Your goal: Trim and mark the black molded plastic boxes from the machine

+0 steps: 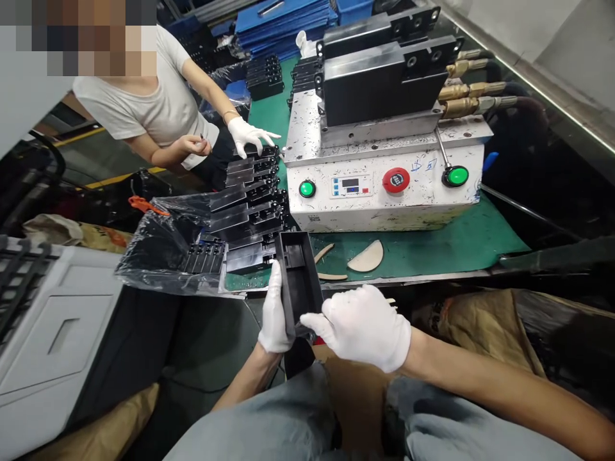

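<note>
A black open-topped plastic case (307, 285) is held at the green tabletop's (408, 262) near edge, the gloved left hand (275, 317) clasping its left side. The gloved right hand (368, 325) curls at its lower right; whether it grips anything, I cannot tell. Beyond stands a white push-button machine (375, 214).

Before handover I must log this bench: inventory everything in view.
Tray: one, black, near centre.
Table: one, green, centre.
Machine: one, white, on table.
Blocks: two, black, atop machine.
Buttons: three, green, red, machine's front.
Parts: many, black, table's left.
Flat pieces: three, beige, table's front.
Sheets: uncounted, blue, far end.
Liner: one, clear, table's near left.
Cabinet: one, grey, left.
Sacks: several, brown, both sides.
Coworker: one, white-shirted, table's left.
Legs: two, blue, below.
Left hand: one, white-gloved, on tray.
Right hand: one, white-gloved, tray's near end.
</note>
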Demonstrator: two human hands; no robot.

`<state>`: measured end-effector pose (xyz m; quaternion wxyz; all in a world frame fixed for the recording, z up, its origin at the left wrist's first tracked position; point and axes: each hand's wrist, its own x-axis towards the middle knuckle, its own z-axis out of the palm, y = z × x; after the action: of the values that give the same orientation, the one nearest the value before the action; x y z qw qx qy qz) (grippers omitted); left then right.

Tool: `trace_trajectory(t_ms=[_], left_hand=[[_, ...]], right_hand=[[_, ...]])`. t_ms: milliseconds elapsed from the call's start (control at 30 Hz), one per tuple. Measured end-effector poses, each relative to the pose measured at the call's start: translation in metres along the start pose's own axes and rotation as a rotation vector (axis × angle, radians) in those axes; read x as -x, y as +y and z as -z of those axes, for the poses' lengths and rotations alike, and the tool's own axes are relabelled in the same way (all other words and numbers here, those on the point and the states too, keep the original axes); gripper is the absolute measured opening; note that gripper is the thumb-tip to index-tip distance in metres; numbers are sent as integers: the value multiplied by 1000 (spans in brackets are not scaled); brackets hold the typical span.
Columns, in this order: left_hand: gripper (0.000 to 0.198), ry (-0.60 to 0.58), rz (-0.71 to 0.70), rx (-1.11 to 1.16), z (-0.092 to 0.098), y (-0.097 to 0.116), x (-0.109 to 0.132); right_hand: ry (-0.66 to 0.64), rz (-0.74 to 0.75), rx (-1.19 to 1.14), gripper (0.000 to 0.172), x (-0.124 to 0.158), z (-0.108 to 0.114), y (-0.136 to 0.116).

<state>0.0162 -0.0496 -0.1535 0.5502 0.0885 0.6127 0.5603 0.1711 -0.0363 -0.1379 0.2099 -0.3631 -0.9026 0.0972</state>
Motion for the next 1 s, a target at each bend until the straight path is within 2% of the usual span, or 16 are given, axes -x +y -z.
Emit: trace_trajectory(t_ms=[133,167,200,233,300,333,400,500,567,633,733,900,1000], left_hand=[[59,-143,193,97,7,0,-7],[60,-162,178,60,12,1,-10],[60,-156,105,-25,18,3,-13],[59,-129,-26,-160,26,6,-17],[57,-87,-395,-542,46,16,-28],[58,-105,-580,-767,57,24,-34],[63,-222,-874,-1220,78,40,-48],[60,-404,-1168,-1725,104,59,-67],[56,-424,-1285,-1909,116,65,-77],[55,-381,-1346,-2012,126,65,-84],[55,-318,-1370,-2051,137,60,-90],[48,-188,-1358,-1934,145,50,-94],[57,-198,-1394,-1880,145,51,-94]], right_hand=[[-180,140,-73,53,3,13,2],[-210,156,-99,54,4,17,5],[-219,140,-125,56,7,21,10],[-199,92,-150,59,10,24,16],[-113,-55,-182,63,18,27,31],[-69,-120,-183,64,23,27,39],[-6,-190,-152,64,32,23,51],[10,-174,-90,63,44,12,58],[13,-132,-63,61,48,7,59],[21,-108,-52,60,50,3,59],[0,-150,-81,61,50,1,61],[-36,-194,-146,59,51,-8,61],[-31,-185,-167,55,52,-15,60]])
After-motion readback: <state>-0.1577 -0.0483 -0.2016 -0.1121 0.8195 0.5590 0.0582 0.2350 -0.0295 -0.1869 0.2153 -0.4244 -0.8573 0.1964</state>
